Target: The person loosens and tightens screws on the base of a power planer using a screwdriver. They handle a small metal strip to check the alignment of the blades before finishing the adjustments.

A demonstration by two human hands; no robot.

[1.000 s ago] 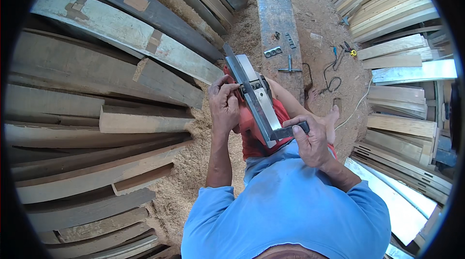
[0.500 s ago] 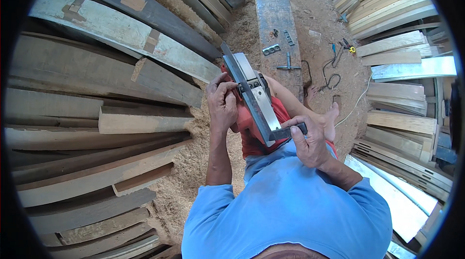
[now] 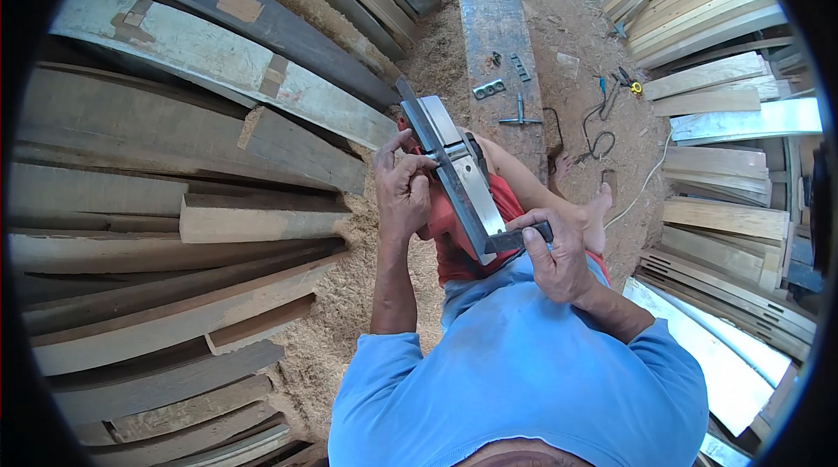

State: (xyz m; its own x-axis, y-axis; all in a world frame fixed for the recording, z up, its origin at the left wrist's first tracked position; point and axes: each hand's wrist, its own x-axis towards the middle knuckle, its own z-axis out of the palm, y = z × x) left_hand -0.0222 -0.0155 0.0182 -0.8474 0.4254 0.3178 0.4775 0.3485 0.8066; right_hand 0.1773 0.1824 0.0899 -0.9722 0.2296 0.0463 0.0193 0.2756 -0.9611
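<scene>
An upturned electric planer (image 3: 476, 196) rests on my lap, its bright metal sole facing up and its cutter drum (image 3: 454, 151) showing across the middle. A try square (image 3: 504, 243) lies with its long steel blade on edge along the sole. My right hand (image 3: 561, 259) grips the square's dark stock at the near end of the planer. My left hand (image 3: 403, 194) is at the planer's left side, fingers curled, with a fingertip against the end of the drum. The blade and tool hide part of those fingers.
Ahead stands a long worn bench plank (image 3: 496, 39) bearing a T-handled wrench (image 3: 520, 113), a metal piece with round holes (image 3: 489, 90) and small parts. Wood boards (image 3: 262, 218) are stacked on both sides. A dark cable (image 3: 601, 137) and yellow-handled tool (image 3: 635, 88) lie on the sawdust-covered floor.
The cutter drum has turned, so its bolts no longer face up. My left fingers have shifted slightly at the drum's end. The try square and my right hand stay in place.
</scene>
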